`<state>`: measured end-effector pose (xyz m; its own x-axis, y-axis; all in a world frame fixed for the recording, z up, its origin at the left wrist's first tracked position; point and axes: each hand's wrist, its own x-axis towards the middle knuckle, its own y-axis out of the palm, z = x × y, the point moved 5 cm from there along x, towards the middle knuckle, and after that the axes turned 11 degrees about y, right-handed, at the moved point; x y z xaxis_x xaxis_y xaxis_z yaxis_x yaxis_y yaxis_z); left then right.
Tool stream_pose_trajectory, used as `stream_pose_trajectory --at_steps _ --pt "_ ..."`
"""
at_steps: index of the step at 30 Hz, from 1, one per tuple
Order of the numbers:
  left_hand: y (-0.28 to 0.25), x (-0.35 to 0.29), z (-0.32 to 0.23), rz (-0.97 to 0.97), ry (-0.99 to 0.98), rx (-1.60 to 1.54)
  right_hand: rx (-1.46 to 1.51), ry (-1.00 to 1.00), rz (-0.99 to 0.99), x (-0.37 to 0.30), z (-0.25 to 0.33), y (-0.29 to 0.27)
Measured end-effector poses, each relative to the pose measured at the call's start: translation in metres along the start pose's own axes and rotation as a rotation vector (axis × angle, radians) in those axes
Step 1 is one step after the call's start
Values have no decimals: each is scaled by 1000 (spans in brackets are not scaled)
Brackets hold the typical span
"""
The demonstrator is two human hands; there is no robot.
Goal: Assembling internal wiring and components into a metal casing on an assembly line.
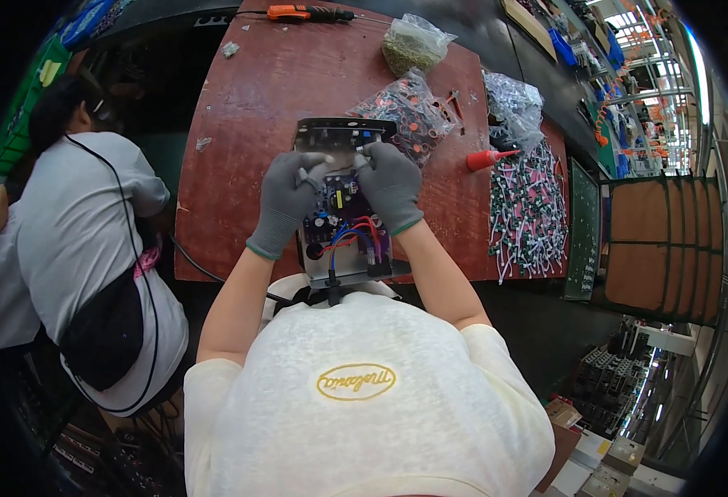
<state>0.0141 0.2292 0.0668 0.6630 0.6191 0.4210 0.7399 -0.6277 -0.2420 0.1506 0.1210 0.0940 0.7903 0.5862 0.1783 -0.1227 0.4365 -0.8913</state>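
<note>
1. Left hand (286, 195), gray-gloved, fingers curled at open metal housing (347, 125), left side; can't tell if pinching.
2. Housing at desk (244, 132) near edge; circuit board (331, 199), red and blue wires (368, 222) exposed, might loosen if snagged.
3. Right hand (392, 189): curled likewise, grip unclear.

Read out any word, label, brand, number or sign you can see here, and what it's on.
White shirt: yellow script in a yellow oval, upside down in this view; I won't copy the wording.
Circuit board: any markings are too small to read.
Orange-and-black tool: any print is too small to read.
Boxes, lower right: nothing readable.
</note>
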Motion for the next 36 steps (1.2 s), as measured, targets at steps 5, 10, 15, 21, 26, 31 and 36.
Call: stream_pose_trajectory --at_steps 5,10,15,21,26,31,36 --pt "-9 11 -7 -118 163 219 -252 37 109 8 8 8" --pt "-8 37 -11 -140 356 418 -350 65 153 13 11 11" --pt "8 48 2 40 330 174 -444 -11 192 14 21 15" --pt "9 50 8 97 296 144 -445 3 180 15 20 16" --pt "9 50 10 64 314 134 -434 -16 165 15 16 18" --pt "9 51 8 58 312 122 -436 -16 159 14 13 21" --pt "6 51 7 45 306 135 -419 -27 133 11 16 18"
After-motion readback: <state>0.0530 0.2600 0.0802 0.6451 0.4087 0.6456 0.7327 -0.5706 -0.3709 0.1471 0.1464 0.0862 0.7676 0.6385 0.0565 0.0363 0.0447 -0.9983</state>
